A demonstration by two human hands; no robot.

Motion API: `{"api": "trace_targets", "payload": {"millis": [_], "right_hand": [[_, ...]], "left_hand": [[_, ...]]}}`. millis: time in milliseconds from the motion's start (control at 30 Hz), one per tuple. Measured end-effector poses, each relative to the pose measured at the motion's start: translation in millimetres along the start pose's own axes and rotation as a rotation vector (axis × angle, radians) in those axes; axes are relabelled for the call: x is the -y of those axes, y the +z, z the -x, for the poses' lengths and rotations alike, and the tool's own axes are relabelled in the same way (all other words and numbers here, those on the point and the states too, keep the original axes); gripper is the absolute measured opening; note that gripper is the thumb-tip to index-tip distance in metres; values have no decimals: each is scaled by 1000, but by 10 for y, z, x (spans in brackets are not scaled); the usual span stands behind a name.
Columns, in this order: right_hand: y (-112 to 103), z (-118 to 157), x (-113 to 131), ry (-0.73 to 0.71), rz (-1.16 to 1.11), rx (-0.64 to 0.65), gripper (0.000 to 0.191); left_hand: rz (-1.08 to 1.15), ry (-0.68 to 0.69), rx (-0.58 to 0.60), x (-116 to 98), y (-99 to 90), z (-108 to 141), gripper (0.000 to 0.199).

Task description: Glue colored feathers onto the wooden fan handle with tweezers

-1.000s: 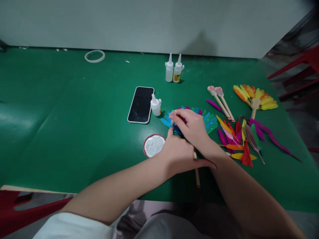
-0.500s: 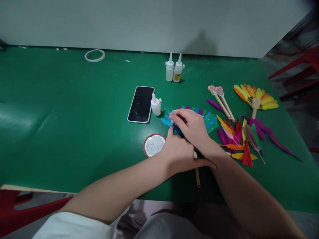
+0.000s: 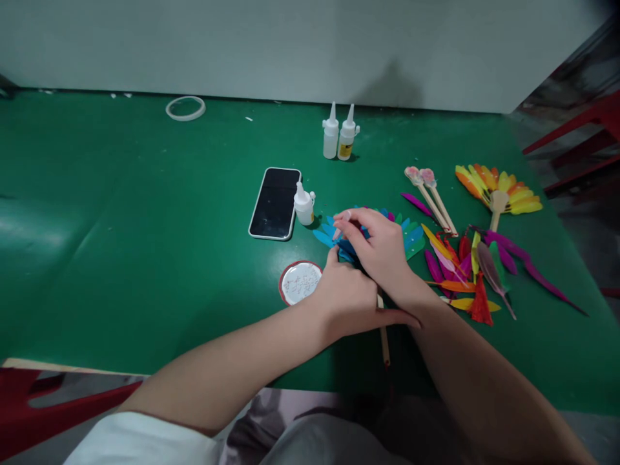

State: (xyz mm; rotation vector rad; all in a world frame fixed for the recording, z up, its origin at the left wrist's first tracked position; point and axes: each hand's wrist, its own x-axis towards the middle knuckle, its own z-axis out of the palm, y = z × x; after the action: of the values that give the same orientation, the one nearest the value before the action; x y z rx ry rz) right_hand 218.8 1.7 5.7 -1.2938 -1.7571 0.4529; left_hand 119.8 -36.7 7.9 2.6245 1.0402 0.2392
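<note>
My left hand (image 3: pixel 346 294) lies across the handle side of a feather fan (image 3: pixel 411 237) with blue, green and purple feathers. Its index finger reaches to the blue feathers, the thumb is stretched out against my right forearm, and its other fingers are hidden. Above it, my right hand (image 3: pixel 380 242) is closed in a pinch over the fan's left feathers. Something small and pale shows at those fingertips, too small to name. The fan's wooden handle (image 3: pixel 384 339) sticks out below my hands. Left of them is a white, red-rimmed lid (image 3: pixel 285 298) scattered with tiny pieces.
One glue bottle (image 3: pixel 304 208) stands beside a phone (image 3: pixel 276 203), and two more bottles (image 3: pixel 338 137) stand farther back. Loose feathers and tassels (image 3: pixel 480 303), two flower-topped sticks (image 3: pixel 436 194) and a yellow-orange fan (image 3: pixel 506 190) lie right. A white ring (image 3: pixel 185 117) rests back left.
My right fingertips have lifted slightly away from the blue feathers and shifted a little to the right. My left hand stays where it was on the fan.
</note>
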Motion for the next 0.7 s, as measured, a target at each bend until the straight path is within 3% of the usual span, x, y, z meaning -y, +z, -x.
{"api": "trace_targets", "payload": {"millis": [200,467,600,700], "right_hand": [[-55,0,24,39,-14,-110,22],[-80,6,-26,57,-53,-101,24],[-90,3,-51,20,-74,-126,22],[-110,-3,-60,6,-76,-177,21]], "left_hand": [[1,-5,28,-10,-21,11,82],[-69,49,16,-43,11,84,79],[-26,57,70,16,-146,117,72],[139,-6,44,167,-333,148,60]]}}
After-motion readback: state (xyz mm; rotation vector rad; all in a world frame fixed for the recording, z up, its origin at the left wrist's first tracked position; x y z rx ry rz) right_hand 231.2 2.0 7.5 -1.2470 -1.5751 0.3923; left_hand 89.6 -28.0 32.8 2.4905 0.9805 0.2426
